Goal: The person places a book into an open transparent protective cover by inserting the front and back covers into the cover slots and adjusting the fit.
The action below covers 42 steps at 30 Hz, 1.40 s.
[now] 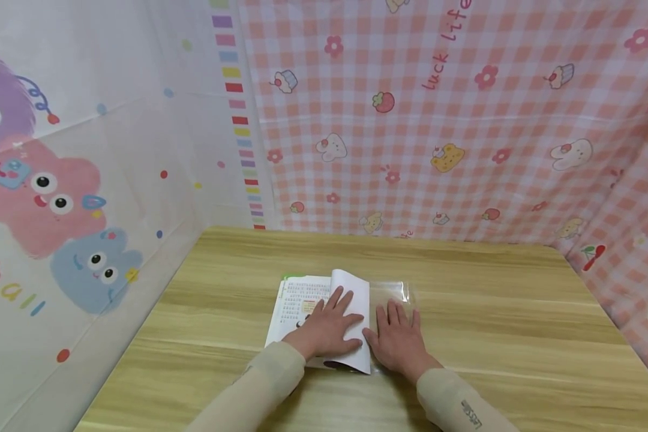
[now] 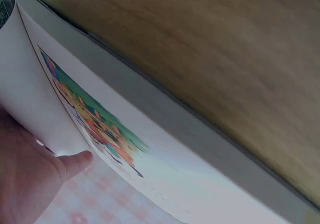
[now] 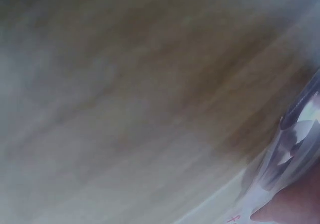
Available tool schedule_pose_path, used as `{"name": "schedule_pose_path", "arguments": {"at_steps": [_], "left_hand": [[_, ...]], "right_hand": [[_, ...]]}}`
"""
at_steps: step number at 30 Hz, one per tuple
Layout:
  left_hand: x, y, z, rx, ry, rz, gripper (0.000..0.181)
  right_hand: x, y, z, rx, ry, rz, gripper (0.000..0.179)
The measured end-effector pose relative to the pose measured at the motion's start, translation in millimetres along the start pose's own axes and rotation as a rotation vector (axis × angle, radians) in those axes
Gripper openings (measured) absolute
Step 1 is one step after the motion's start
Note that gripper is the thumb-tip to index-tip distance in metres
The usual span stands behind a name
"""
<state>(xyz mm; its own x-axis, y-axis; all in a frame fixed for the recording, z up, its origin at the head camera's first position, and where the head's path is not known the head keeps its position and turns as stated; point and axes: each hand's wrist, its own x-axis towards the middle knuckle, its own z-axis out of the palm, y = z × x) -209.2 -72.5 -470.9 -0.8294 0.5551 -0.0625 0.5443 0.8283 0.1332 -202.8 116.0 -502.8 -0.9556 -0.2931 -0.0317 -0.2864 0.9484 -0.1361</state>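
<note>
A book (image 1: 290,300) with printed text and small pictures lies open on the table. Its white sheet (image 1: 351,288) stands bent up along the right side. My left hand (image 1: 329,330) rests across the pages and this sheet, fingers spread. Just right of it, my right hand (image 1: 398,345) lies palm down on a clear plastic sheet (image 1: 389,292), fingers straight. The left wrist view shows a colourful illustration (image 2: 95,114) on a page under the curved sheet. A fingertip (image 3: 292,201) touches the crinkled, shiny plastic in the right wrist view.
The wood-grain table (image 1: 518,324) extends on both sides of the book. Behind it hangs a pink checked cloth (image 1: 410,132) with cartoon prints. A white printed cloth (image 1: 156,150) covers the left side, and more pink cloth borders the right edge.
</note>
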Motion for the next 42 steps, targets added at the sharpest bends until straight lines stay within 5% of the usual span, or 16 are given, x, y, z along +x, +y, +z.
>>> {"name": "schedule_pose_path", "arguments": {"at_steps": [9,14,17,25,31,38,42], "left_hand": [[5.8,3.0,4.9,-0.019,0.006,0.012,0.047],[6.6,-10.8,12.2,-0.253,0.058,0.066,0.057],[4.8,-18.4,12.6,-0.406,0.061,0.047,0.073],[0.5,-29.8,11.4,-0.539,0.073,0.023,0.065],[1.5,-29.0,4.4,-0.505,0.01,0.008,0.078],[10.0,-9.9,0.3,-0.23,-0.034,-0.037,0.075],[8.6,-13.9,0.6,-0.31,-0.021,-0.029,0.068]], "right_hand": [[-2.6,-0.4,-2.2,0.023,0.016,-0.002,0.065],[-3.4,-1.7,-2.5,0.031,0.025,-0.002,0.064],[-3.2,-1.5,-2.0,0.042,0.028,-0.002,0.065],[-3.2,-1.0,-2.2,0.052,0.01,0.004,0.067],[-4.7,-1.0,-6.0,0.062,0.016,0.012,0.065],[-4.0,-0.8,-2.9,0.028,0.064,-0.026,0.062],[-2.4,-3.2,-1.3,0.013,0.064,-0.076,0.06]]}}
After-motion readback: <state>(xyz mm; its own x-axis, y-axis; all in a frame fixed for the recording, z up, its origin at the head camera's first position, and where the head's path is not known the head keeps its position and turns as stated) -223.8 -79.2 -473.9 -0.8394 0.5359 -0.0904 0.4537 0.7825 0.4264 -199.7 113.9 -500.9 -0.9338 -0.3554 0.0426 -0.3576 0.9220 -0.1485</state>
